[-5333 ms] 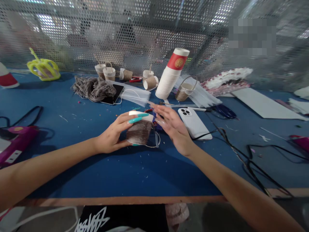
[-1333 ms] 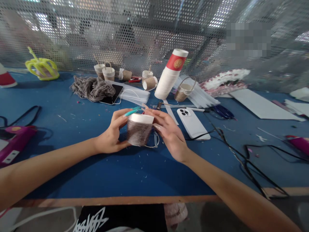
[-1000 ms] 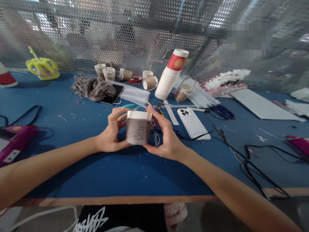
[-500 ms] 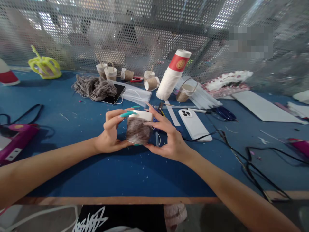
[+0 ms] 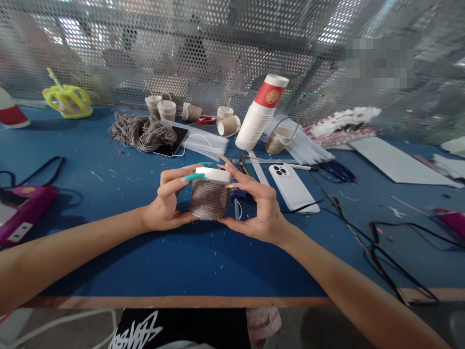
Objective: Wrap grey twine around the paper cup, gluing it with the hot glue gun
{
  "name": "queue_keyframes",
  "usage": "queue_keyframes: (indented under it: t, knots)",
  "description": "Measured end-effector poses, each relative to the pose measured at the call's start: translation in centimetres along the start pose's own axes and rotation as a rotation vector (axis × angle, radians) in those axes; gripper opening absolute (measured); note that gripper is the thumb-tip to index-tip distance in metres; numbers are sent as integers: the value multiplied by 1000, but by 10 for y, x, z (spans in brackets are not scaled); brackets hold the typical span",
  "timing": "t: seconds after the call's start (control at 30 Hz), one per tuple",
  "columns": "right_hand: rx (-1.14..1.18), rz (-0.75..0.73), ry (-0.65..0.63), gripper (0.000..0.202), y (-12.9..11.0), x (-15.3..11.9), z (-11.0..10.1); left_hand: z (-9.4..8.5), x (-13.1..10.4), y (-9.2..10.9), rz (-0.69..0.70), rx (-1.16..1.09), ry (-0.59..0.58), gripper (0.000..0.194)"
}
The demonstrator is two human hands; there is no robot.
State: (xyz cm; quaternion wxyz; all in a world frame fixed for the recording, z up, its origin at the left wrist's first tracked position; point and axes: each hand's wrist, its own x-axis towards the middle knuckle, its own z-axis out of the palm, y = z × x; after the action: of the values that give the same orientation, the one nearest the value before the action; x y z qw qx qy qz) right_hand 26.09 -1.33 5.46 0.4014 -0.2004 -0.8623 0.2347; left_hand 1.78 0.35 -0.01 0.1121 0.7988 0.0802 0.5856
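Between both hands is a small paper cup (image 5: 209, 199), wrapped in grey-brown cord with a white band left bare at the top. My left hand (image 5: 169, 198) grips its left side, long turquoise nails over the upper rim and the thumb at the base. My right hand (image 5: 259, 206) holds the right side, with fingertips by the top band and the thumb at the lower edge. Just behind the cup, partly hidden by my right fingers, lies a dark blue tool (image 5: 238, 189). A white phone (image 5: 293, 188) rests to the right of my right hand.
Behind stand a leaning stack of paper cups (image 5: 256, 118), a grey cord bundle (image 5: 141, 133) and several small cord-wrapped cups (image 5: 167, 110). Purple glue guns (image 5: 27, 211) lie at either side. Black cables (image 5: 366, 242) cross the right. A perforated metal screen (image 5: 203, 53) rises beyond the blue table.
The cup has shifted slightly right and its white top band shows more. My right fingers have moved a little to the right along its side.
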Motion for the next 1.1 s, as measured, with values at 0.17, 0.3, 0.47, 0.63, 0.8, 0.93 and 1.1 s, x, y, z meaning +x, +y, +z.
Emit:
queue_keyframes:
  t: [0.17, 0.3, 0.47, 0.63, 0.8, 0.93, 1.1]
  knots:
    - [-46, -69, 13, 69, 3, 1, 0, 1, -2, -2, 65, 58, -19, 100]
    - [-91, -194, -8, 83, 4, 1, -3, 0, -3, -2, 86, 136, -64, 91]
    - [-63, -113, -16, 78, 5, 0, -3, 1, -3, -3, 86, 126, -44, 88]
    - [-63, -97, -8, 80, 4, -2, -4, 0, 0, -2, 86, 82, -62, 90]
    - [-71, -119, -2, 78, 1, -1, -3, 0, 2, -2, 88, 59, -34, 82]
    - [-37, -111, 58, 83, 5, -2, 1, 1, -3, -3, 66, 84, -48, 81]
    - [-81, -122, 42, 79, 4, -1, 0, -1, -1, -3, 94, 112, -92, 90]
